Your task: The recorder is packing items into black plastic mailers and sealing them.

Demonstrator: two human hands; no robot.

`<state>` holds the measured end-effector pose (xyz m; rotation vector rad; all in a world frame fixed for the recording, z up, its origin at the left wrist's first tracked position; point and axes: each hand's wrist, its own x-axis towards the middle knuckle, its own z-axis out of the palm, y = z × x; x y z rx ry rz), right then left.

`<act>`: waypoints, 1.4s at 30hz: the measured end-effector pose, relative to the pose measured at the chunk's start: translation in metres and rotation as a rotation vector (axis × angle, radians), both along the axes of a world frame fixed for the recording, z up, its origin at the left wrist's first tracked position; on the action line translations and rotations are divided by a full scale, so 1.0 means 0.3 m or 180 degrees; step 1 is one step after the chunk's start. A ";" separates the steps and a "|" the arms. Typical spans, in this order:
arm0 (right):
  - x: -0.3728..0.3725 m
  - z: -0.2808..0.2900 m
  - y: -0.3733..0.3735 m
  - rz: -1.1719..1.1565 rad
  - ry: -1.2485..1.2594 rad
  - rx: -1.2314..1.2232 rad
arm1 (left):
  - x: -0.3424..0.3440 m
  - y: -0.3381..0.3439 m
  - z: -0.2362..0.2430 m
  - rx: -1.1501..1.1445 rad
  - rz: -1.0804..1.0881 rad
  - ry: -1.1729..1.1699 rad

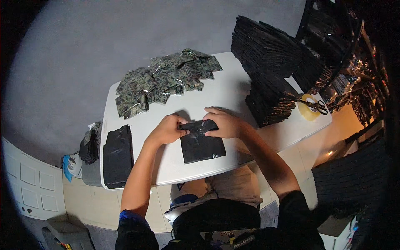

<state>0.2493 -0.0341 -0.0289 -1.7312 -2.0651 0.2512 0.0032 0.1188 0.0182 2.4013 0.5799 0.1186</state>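
Note:
My left hand [168,129] pinches the upper left part of a flat black plastic packet [202,148] lying on the white table [227,79]. My right hand [223,125] grips the same packet near its upper right, where the plastic looks folded and shiny. A short stack of black packets [116,156] lies to the left of my left hand. Beyond both hands are several clear-wrapped camouflage-patterned bundles [164,79], piled in overlapping rows.
Tall stacks of black packets [262,50] stand at the right, beside a tape roll [307,111] with black scissors [318,106] on it. Bagged items [325,29] rise behind. Dark items [89,146] sit beyond the table's left edge; a white door [35,179] is at lower left.

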 end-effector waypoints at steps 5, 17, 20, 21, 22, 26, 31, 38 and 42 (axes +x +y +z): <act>0.018 0.138 0.013 0.0212 0.0779 0.0168 | -0.026 -0.039 0.083 0.0241 -0.0036 -0.0937; -0.189 0.137 -0.503 0.0552 0.1359 -0.0540 | -0.367 -0.489 0.136 -0.0253 -0.0023 0.0149; -0.271 0.125 -0.569 -0.0001 0.0417 -0.0008 | -0.353 -0.594 0.063 0.0496 0.0059 -0.0585; -0.290 0.115 -0.568 0.0004 0.0405 0.0014 | -0.342 -0.617 0.055 0.0648 0.0023 -0.0466; -0.304 0.088 -0.554 -0.0107 0.0315 0.0101 | -0.332 -0.615 0.037 0.0658 0.0028 -0.0460; -0.278 0.020 -0.476 -0.0206 -0.0183 0.0216 | -0.281 -0.529 -0.021 0.0912 0.0113 -0.0551; -0.275 0.086 -0.420 -0.0238 0.0110 0.0122 | -0.227 -0.482 0.048 0.1087 0.0292 -0.0250; -0.352 -0.032 -0.249 -0.0832 -0.0289 0.0506 | -0.067 -0.454 -0.097 0.1337 0.0431 -0.0260; -0.367 -0.040 -0.254 -0.0995 -0.0465 0.0408 | -0.067 -0.455 -0.130 0.1426 0.0499 -0.0181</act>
